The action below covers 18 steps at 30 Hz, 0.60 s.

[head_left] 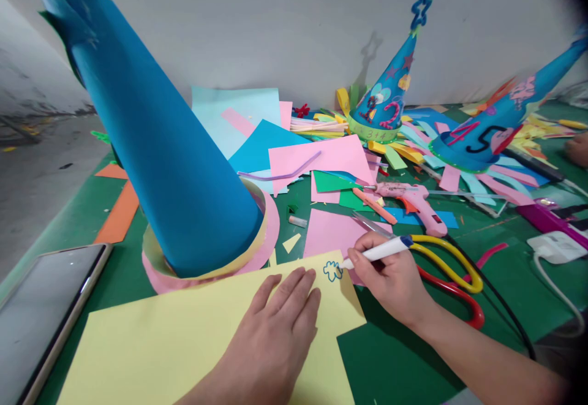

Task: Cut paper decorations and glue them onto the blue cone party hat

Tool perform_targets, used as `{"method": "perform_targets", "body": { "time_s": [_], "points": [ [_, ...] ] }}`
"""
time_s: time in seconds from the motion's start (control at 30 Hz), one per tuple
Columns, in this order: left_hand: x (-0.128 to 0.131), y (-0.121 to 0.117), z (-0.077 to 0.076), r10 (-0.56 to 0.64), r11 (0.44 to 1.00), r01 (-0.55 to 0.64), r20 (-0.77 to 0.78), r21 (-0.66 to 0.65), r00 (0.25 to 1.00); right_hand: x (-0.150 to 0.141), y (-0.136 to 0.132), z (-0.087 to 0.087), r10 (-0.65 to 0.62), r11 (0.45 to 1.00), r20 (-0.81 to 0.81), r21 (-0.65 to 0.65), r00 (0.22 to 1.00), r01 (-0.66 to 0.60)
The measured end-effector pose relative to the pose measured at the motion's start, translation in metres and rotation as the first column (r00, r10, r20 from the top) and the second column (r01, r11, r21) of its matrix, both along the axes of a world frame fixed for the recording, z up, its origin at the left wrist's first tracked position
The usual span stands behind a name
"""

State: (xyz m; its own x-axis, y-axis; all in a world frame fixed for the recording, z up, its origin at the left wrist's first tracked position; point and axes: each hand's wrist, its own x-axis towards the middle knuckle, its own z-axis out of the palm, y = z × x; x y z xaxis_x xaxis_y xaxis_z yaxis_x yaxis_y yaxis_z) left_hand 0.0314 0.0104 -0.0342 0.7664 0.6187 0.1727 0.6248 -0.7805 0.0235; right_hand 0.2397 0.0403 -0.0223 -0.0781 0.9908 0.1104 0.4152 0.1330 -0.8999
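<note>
My left hand (280, 325) lies flat on a large sheet of yellow paper (160, 337), fingers stretched out. In my right hand (390, 282) is a white marker (379, 250) with a dark blue end, its tip at the sheet's upper right corner. A small blue flower outline (332, 271) shows on the paper there. Scissors (463, 264) with yellow and red handles lie just beyond and partly behind my right hand. Behind the sheet stands a tall blue paper cone hat (174, 166) with a pink and yellow brim.
Two decorated blue cone hats (388, 95) (491, 126) stand at the back right. A pink glue gun (416, 200), coloured paper scraps (321, 160) and a white charger (555, 247) lie about the green table. A phone (41, 307) rests at left. Another person's hand (577, 149) shows at the right edge.
</note>
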Motion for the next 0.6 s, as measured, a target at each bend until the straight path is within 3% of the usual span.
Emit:
{"method": "perform_targets", "body": {
  "time_s": [0.6],
  "points": [
    [-0.0001, -0.0003, -0.0017, 0.002, 1.000, -0.003, 0.025, 0.031, 1.000, 0.0007, 0.0029, 0.0023, -0.039, 0.998, 0.021, 0.043, 0.999, 0.038]
  ]
}}
